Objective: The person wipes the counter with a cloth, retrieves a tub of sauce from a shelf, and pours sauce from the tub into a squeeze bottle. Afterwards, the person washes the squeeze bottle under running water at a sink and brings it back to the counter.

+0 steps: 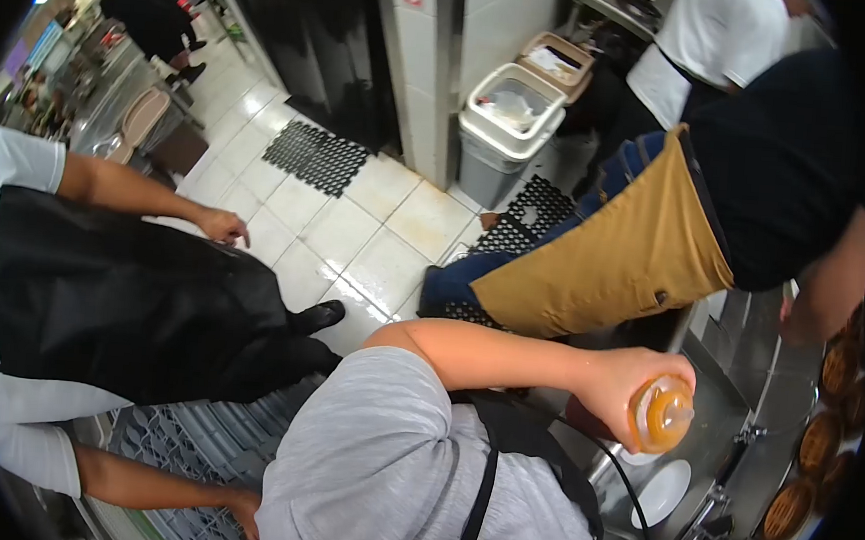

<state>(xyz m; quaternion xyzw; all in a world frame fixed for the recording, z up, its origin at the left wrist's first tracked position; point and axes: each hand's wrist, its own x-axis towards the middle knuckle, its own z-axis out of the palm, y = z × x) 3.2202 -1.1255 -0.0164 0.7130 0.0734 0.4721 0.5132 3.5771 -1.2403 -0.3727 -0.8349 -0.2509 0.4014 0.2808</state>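
Note:
My left hand (613, 385), reaching out from a grey sleeve, is wrapped around a clear squeeze bottle (661, 414) with orange contents. The bottle's nozzle end points toward the camera and to the right. It is held above a steel sink or counter, where a white oval plate (662, 494) lies just below it. Part of another white dish shows beneath the bottle. A dark cord or hose (630, 485) runs down past the plate. My right hand is out of the frame.
Round brown woven-looking items (820, 443) line the far right. A co-worker in a tan apron (615, 248) stands close by; another in a black apron (130, 294) is behind, beside grey dish racks (189, 454). A lidded bin (508, 125) and perforated mats (315, 156) occupy the tiled floor.

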